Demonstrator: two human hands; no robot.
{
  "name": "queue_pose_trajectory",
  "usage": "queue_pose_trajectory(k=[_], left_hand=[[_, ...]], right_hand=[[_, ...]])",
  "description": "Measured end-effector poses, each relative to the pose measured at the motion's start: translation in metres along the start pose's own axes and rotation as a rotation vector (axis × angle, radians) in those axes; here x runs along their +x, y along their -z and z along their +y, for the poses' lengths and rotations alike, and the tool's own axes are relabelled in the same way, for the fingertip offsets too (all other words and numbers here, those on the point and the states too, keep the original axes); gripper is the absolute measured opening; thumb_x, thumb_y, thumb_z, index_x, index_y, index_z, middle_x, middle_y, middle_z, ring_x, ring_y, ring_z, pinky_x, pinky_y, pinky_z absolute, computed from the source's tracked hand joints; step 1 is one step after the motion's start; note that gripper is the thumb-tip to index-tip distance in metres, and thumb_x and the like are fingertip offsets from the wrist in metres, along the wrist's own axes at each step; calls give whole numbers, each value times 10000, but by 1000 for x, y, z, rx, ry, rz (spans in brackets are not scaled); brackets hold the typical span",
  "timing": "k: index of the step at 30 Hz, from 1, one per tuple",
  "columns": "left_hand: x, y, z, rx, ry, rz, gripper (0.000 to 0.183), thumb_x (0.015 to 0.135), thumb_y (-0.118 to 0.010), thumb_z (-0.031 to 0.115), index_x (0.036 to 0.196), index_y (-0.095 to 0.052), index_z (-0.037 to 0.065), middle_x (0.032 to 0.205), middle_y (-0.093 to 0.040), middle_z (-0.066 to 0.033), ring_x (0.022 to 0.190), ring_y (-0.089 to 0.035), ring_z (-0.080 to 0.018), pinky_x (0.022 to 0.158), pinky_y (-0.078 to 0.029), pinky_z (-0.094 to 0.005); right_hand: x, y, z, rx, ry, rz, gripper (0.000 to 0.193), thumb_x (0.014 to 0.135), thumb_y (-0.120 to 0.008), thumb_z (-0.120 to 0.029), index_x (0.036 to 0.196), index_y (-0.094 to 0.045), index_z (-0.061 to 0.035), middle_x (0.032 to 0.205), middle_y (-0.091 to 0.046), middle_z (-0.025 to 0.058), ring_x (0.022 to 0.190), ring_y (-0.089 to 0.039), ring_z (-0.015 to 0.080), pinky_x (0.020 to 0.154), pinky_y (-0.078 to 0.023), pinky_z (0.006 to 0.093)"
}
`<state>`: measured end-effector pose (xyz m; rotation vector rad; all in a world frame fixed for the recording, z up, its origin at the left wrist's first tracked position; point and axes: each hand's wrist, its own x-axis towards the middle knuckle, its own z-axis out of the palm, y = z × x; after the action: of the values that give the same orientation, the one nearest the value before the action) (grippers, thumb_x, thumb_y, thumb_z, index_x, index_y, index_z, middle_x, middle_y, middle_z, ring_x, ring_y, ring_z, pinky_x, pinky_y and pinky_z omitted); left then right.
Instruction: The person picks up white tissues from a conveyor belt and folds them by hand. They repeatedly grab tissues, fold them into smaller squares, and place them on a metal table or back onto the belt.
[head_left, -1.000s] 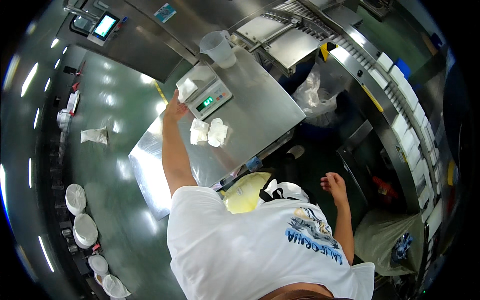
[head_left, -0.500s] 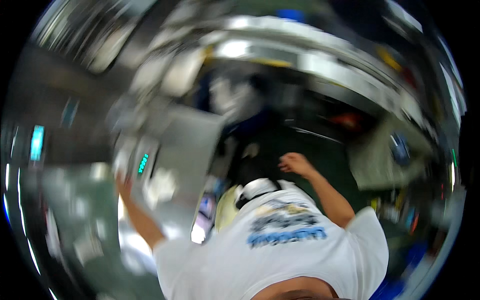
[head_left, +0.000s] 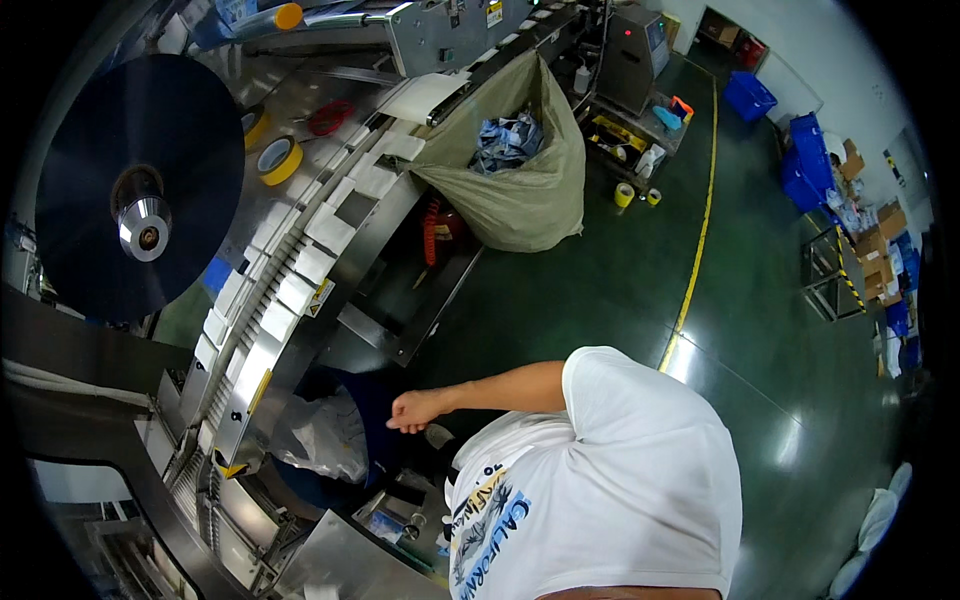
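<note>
My right hand reaches left across the view on a bare forearm. Its fingers are curled together, and nothing shows in them. Just beyond the fingertips, and partly behind them in the view, stands a dark blue bin. Crumpled clear plastic film lies inside that bin; I cannot tell whether the hand touches its rim. My left hand is out of view.
A conveyor carrying white flat packs runs along the left. Beside it hang a large dark roll and an open beige sack of blue-and-white scraps. Yellow tape rolls lie on the machine. Blue crates stand far right.
The view has swung to the right and become sharp. The scale with green digits and my left arm have left it. My right hand now appears beside the blue bin.
</note>
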<state>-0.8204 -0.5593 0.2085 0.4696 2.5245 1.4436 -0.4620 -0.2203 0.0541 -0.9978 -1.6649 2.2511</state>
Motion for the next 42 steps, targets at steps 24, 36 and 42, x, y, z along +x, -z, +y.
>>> queue_pose_trajectory(k=[24, 36, 42], left_hand=[[-28, -295, 181, -324, -153, -909, 448, 896, -821, 84, 1257, -570, -6, 1260, -682, -160, 1144, -673, -219, 1029, -533, -355], [-61, -186, 67, -367, 135, -657, 347, 960, -744, 66, 1270, -593, 25, 1211, -701, -124, 1101, -677, -197, 947, -547, -310], [-96, -142, 62, -225, 141, -523, 412, 1001, -723, 218, 1325, -557, 25, 1258, -677, -126, 1120, -669, -212, 983, -530, -360]], right_hand=[[5, 118, -119, 522, 218, 369, 378, 952, -758, -136, 1286, -644, 2, 1143, -734, 127, 970, -753, 242, 812, -647, 357], [132, 373, -158, 568, 349, 996, 505, 907, -813, -187, 1134, -546, 177, 1104, -672, 253, 806, -745, 324, 649, -662, 407], [127, 364, -173, -107, 18, 874, 489, 892, -765, -405, 912, -691, 78, 991, -737, 241, 778, -733, 325, 693, -603, 456]])
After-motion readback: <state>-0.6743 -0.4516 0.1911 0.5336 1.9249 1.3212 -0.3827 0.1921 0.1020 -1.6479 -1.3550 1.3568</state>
